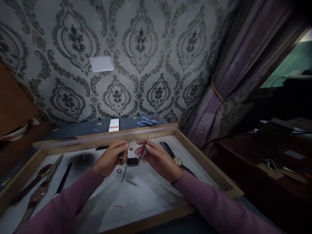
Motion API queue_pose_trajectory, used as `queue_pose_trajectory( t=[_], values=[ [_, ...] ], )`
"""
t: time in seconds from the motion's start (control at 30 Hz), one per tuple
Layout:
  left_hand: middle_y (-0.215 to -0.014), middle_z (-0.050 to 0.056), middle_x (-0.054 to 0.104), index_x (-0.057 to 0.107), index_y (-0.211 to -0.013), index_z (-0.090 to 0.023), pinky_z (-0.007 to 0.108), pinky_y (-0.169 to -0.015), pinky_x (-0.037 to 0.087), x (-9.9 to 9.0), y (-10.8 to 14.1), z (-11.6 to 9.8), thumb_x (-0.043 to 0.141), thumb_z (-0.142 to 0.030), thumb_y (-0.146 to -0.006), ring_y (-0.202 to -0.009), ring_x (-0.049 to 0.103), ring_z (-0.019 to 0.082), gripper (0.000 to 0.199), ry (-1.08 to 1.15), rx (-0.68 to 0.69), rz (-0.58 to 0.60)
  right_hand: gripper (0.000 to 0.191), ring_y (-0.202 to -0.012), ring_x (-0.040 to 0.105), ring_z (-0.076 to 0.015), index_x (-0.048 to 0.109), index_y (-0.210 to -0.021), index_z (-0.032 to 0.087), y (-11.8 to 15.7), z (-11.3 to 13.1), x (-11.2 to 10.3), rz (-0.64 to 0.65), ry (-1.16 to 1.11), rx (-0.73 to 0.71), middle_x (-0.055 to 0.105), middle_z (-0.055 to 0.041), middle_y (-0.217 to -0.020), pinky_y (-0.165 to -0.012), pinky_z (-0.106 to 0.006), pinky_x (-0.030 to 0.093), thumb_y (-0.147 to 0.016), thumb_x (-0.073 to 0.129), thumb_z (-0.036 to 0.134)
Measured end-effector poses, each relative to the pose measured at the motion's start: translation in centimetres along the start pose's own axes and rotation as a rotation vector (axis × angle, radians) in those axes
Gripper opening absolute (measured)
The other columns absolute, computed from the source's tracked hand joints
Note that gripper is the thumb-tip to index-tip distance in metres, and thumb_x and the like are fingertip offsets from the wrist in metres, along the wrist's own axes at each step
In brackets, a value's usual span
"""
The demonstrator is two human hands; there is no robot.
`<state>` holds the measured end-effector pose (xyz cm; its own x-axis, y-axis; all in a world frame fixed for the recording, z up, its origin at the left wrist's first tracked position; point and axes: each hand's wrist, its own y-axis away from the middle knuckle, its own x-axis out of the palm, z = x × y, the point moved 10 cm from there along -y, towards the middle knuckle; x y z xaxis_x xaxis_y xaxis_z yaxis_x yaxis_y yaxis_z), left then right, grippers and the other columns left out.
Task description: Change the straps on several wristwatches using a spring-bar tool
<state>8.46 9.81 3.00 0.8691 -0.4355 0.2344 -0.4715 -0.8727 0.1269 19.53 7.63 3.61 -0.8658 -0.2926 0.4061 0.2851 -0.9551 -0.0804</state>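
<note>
Over the middle of a shallow wooden-framed tray (209, 161), my left hand (109, 156) pinches the left edge of a flat, pale star-shaped piece (133, 146) with a small loop on top. My right hand (158, 158) is closed on a thin, flat strip (147, 139) that stands upright between its fingers. Some right fingertips lie behind the star-shaped piece. Just below both hands is a small black rectangular device (133, 161), perhaps a watch body. A slim pointed metal tool (132, 183) and a thin black strip (124, 174) lie nearer me.
Watches with brown straps (39, 193) lie at the tray's left. A gold-faced watch (177, 161) on a black strap lies right. Beyond the tray are a phone (114, 124) and a blue cloth (147, 121). A purple curtain (202, 113) hangs right.
</note>
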Motion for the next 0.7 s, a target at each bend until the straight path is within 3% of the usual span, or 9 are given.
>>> queue_pose_trajectory(
  t=[0.13, 0.37, 0.7],
  values=[
    [-0.045, -0.008, 0.042, 0.05, -0.07, -0.015, 0.018, -0.042, 0.018, -0.2, -0.2, -0.1, 0.066, -0.039, -0.077, -0.04, 0.034, 0.005, 0.029, 0.07, -0.019, 0.029, 0.037, -0.074, 0.055, -0.0135, 0.065, -0.1, 0.017, 0.1, 0.3, 0.5, 0.038, -0.04, -0.021, 0.063, -0.0047, -0.084, -0.064, -0.024, 0.039, -0.081, 0.065, 0.049],
    [-0.047, -0.005, 0.049, 0.05, -0.068, -0.016, 0.018, -0.043, 0.024, 0.1, -0.1, -0.2, 0.073, -0.037, -0.07, -0.043, 0.04, 0.006, 0.032, 0.123, -0.02, 0.087, 0.037, -0.057, 0.038, -0.0095, 0.058, -0.065, 0.015, -0.1, -0.5, 0.1, 0.026, 0.073, 0.001, 0.049, 0.0021, -0.061, -0.056, -0.024, 0.031, -0.08, 0.068, 0.047],
    [-0.044, -0.007, 0.043, 0.053, -0.064, -0.014, 0.021, -0.044, 0.019, 0.7, 0.1, -0.1, 0.073, -0.038, -0.069, -0.042, 0.034, 0.005, 0.032, 0.02, -0.023, 0.139, 0.043, -0.057, 0.037, -0.0111, 0.054, -0.059, 0.017, 0.2, -0.6, 0.8, 0.104, 0.15, 0.032, 0.046, 0.0025, -0.057, -0.059, -0.026, 0.028, -0.08, 0.065, 0.052]
  ],
)
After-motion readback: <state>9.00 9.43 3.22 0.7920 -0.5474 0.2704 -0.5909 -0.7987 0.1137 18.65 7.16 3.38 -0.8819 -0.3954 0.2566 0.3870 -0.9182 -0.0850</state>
